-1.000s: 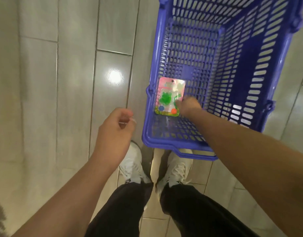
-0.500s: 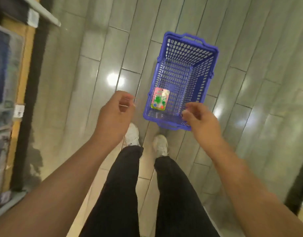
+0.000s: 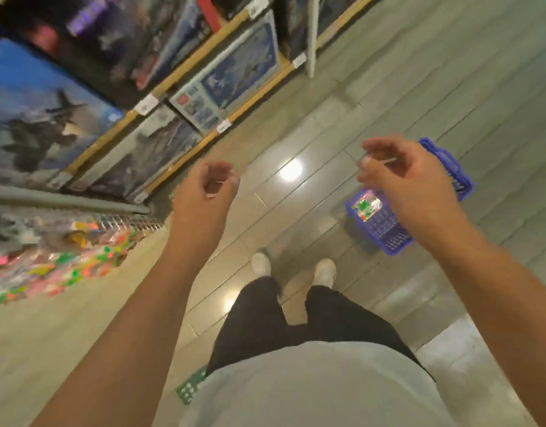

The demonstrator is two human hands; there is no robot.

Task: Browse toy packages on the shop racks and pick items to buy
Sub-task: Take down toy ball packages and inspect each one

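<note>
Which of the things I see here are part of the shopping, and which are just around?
Part of the shopping:
- blue basket on the floor
- toy packet inside it
- small bright packets on the rack
- big boxes on the shelves
- left hand and right hand, both empty

Just around:
- floor tiles
- white shoes

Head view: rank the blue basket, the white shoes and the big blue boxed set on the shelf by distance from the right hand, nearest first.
1. Blue basket, on the floor just behind and below the right hand.
2. White shoes, lower down, towards the middle.
3. Big blue boxed set, far left on the shelf.
</note>
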